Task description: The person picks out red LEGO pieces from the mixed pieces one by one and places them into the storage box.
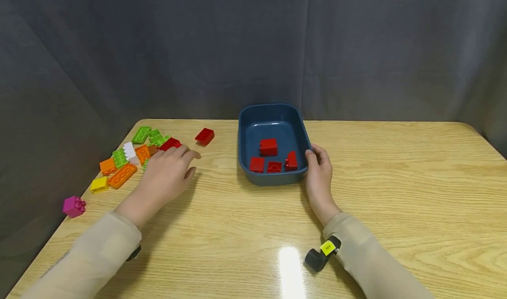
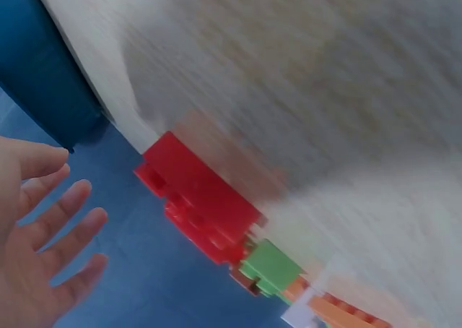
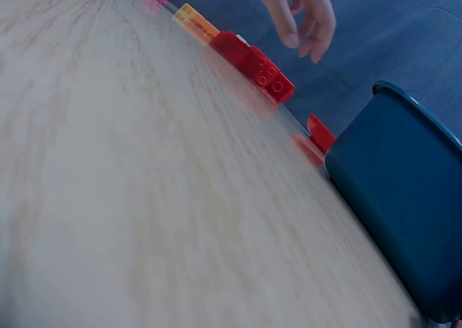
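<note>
My left hand (image 1: pixel 168 171) hovers with loosely bent fingers over the near side of a red toy brick (image 1: pixel 170 143), holding nothing. In the left wrist view the fingers of the left hand (image 2: pixel 43 234) are spread, apart from the red bricks (image 2: pixel 206 191) on the table. My right hand (image 1: pixel 320 176) grips the front right corner of a dark blue bin (image 1: pixel 273 179), thumb at the rim and fingers along the outer wall. Inside the bin lie several red bricks (image 1: pixel 268 147). Another red brick (image 1: pixel 204 136) lies left of the bin.
Around the left hand several bricks are scattered: green (image 1: pixel 141 135), white (image 1: pixel 130 152), orange (image 1: pixel 122 176) and yellow (image 1: pixel 99 184). A magenta brick (image 1: pixel 74 206) sits by the left table edge. Grey cloth (image 1: pixel 222 48) hangs behind the wooden table (image 1: pixel 396 180).
</note>
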Available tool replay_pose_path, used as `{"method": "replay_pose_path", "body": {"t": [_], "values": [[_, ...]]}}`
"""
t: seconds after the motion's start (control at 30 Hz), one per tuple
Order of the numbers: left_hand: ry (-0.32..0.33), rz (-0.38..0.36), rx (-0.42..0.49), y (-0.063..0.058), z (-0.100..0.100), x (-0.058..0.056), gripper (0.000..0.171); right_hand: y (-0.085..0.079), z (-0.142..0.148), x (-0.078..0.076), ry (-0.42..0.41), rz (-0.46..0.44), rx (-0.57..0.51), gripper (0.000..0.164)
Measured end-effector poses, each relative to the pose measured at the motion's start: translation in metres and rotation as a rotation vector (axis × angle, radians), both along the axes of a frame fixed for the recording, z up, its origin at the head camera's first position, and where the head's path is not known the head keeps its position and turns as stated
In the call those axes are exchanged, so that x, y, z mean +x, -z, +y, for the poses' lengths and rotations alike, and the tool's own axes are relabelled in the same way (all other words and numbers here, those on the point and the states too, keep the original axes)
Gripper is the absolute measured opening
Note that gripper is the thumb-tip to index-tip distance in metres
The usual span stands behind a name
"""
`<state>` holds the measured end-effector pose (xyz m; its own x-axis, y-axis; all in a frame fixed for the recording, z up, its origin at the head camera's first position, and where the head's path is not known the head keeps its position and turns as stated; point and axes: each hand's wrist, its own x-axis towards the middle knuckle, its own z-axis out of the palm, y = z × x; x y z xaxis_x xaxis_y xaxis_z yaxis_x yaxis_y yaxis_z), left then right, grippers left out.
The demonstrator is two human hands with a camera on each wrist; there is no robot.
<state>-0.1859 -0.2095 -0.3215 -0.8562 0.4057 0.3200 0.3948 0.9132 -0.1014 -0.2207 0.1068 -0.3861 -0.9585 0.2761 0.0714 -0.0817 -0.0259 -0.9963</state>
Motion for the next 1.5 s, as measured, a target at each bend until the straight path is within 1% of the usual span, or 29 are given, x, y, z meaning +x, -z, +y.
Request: {"method": "replay_pose_path", "body": {"t": [0.2, 0.4, 0.6, 0.83, 1.2, 1.33, 1.5], "values": [[-0.01, -0.023, -0.008, 0.004, -0.007, 0.003, 0.03, 0.0, -0.001, 0.0, 0.0, 0.007, -0.023, 0.039], [-0.027, -0.036, -0.024, 0.006, -0.011, 0.003, 0.029, 0.001, 0.0, -0.001, 0.002, 0.005, -0.019, 0.039], [-0.06, -0.086, -0.036, 0.009, -0.018, 0.004, 0.028, 0.002, -0.001, -0.002, 0.002, 0.007, -0.025, 0.039], [-0.094, -0.145, -0.036, 0.01, -0.028, 0.006, 0.033, 0.0, 0.0, 0.0, -0.007, 0.001, -0.016, 0.04], [-0.131, -0.176, -0.045, 0.014, -0.036, 0.006, 0.045, 0.001, -0.001, 0.0, -0.004, 0.006, -0.031, 0.04], [-0.132, -0.187, -0.051, 0.015, -0.038, 0.006, 0.049, 0.0, -0.001, 0.0, -0.005, 0.003, -0.036, 0.04], [-0.113, -0.185, -0.052, 0.016, -0.04, 0.005, 0.047, 0.0, -0.001, 0.0, -0.001, -0.002, -0.039, 0.04]]}}
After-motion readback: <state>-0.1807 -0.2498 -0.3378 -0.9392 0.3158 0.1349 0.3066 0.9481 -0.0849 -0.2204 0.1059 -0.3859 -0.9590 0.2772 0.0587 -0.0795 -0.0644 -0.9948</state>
